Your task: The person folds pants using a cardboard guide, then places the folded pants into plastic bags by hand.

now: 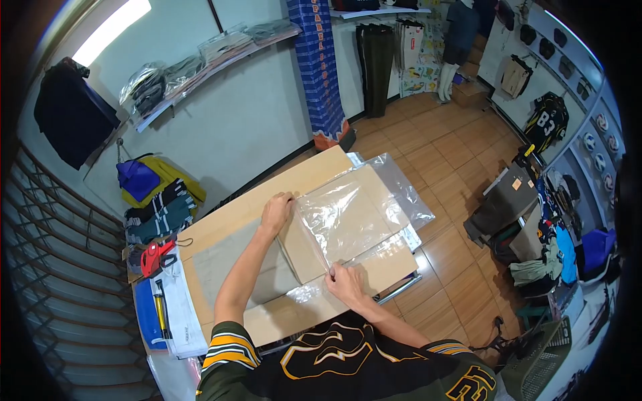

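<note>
A clear plastic bag (pixel 342 215) lies over a flat beige folded piece (pixel 294 250) on the wooden table (pixel 267 331). At the bag's left edge, my left hand (pixel 276 212) has its fingers closed on the plastic near the far corner. My right hand (pixel 346 283) pinches the near corner of the same edge. Part of the beige piece sticks out of the bag on the left. Beneath my left forearm, a grey-beige cloth (pixel 231 264) is spread flat. Another clear plastic bag (pixel 404 190) reaches past the table's right edge.
A red tape dispenser (pixel 157 258), a yellow cutter (pixel 160 311) and white plastic packaging (pixel 184 311) lie at the table's left end. Folded clothes (pixel 160 214) sit beyond them. A blue pillar (pixel 319 73) stands behind the table. A clothes rack is at right.
</note>
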Available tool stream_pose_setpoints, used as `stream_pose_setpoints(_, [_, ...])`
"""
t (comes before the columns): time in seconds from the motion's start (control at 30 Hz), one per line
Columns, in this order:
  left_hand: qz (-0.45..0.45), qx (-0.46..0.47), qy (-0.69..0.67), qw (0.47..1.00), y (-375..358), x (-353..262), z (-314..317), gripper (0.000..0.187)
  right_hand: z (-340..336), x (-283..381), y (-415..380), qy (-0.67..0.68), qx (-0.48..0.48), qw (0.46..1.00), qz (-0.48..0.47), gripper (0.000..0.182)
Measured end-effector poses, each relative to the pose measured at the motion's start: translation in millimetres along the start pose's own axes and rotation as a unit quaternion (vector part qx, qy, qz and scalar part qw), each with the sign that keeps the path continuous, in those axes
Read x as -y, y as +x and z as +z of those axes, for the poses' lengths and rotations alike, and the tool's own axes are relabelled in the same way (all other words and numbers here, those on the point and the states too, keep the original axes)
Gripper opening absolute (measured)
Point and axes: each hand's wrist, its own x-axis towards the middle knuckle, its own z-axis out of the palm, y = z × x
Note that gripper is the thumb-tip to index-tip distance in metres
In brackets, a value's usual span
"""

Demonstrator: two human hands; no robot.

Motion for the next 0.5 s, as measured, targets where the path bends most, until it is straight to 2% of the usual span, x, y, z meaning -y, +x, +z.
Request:
stream_pose_setpoints(0.2, [-0.006, 0.042, 0.026, 0.999, -13, 16, -19, 0.017, 21, 14, -10, -0.007, -0.019, 1.0, 0.015, 0.019])
stream_pose_setpoints(0.3, [-0.006, -0.001, -0.003, 1.0, -27, 17, -30, 0.024, 12, 25, -11, -0.027, -0.034, 0.999, 0.015, 0.02])
stream_pose_setpoints(0.37, [0.002, -0.044, -0.008, 0.999, -44, 9, -47, 0.036, 8, 32, -10, -0.063, -0.048, 0.996, 0.032, 0.02])
stream_pose_setpoints(0.5, [-0.013, -0.072, -0.004, 0.997, -88, 17, -63, 0.044, 12, 30, 1, -0.082, -0.044, 0.995, 0.033, 0.019])
